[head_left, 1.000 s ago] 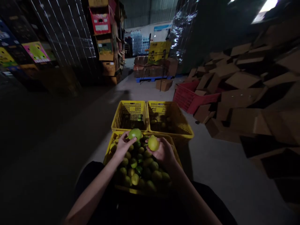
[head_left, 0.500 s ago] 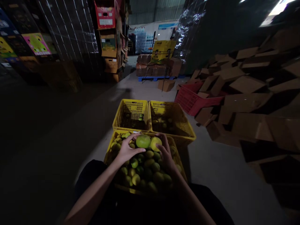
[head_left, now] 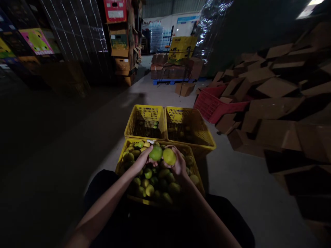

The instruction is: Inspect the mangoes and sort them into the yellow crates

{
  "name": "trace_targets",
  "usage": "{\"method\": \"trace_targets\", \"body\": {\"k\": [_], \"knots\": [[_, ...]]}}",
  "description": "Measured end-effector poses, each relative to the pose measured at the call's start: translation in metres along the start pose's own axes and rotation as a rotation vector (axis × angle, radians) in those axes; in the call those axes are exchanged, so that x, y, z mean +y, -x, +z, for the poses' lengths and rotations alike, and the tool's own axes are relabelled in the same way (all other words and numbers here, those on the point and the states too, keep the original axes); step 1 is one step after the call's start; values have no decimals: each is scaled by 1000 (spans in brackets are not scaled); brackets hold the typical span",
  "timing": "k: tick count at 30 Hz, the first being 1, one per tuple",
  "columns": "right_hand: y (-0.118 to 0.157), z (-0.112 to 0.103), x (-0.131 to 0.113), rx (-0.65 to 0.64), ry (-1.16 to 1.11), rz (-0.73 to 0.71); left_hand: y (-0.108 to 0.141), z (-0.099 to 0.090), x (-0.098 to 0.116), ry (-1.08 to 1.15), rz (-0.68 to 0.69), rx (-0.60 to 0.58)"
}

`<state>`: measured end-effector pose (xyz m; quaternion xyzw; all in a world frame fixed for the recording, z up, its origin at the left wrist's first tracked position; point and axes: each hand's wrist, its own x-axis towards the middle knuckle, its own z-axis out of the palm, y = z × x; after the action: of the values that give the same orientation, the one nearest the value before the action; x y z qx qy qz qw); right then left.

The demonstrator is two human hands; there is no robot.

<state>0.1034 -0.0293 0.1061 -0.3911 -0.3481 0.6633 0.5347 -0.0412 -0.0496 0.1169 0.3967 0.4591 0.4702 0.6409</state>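
Observation:
My left hand (head_left: 144, 160) is closed around a green lemon (head_left: 156, 153), its fingers under the fruit. My right hand (head_left: 178, 162) grips a yellow lemon (head_left: 169, 156) just to the right of the green one. Both fruits are held up side by side over a yellow plastic crate (head_left: 119, 163) between my knees. Many green and yellow lemons (head_left: 150, 190) fill that crate, partly covered by my hands and forearms.
Beyond the full crate, a left yellow crate (head_left: 126, 129) and a right yellow crate (head_left: 210, 143) each hold a few lemons. A red crate (head_left: 207, 105) and heaped cardboard boxes (head_left: 276, 106) lie to the right. Stacked cartons (head_left: 121, 65) stand at the back.
Both lemons have been turned and lowered slightly toward me. My fingers have shifted from the sides to underneath the fruits. The camera view has tilted down a little.

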Motion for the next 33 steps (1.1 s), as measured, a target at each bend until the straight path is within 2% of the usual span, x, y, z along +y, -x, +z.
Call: {"method": "trace_targets", "body": {"k": [7,11,14,17,22,28,33], "knots": [[-12,-3,5,-28,-38,426,-10,-2,-10,-43,-247,130],[-16,-8,6,-67,-27,556,-12,-5,-12,28,-322,172],[-17,-8,6,-98,-51,573,-12,-5,-9,48,-385,184],[-18,-7,8,-88,-74,570,-11,-5,-5,-28,-430,208],[-22,-7,10,-60,-151,516,-13,-8,-7,-84,-390,167],[-23,-10,9,-151,-223,467,-19,-14,-13,63,-326,167],[-22,-9,3,-68,-344,351,-15,-13,-4,222,-336,27]]}}
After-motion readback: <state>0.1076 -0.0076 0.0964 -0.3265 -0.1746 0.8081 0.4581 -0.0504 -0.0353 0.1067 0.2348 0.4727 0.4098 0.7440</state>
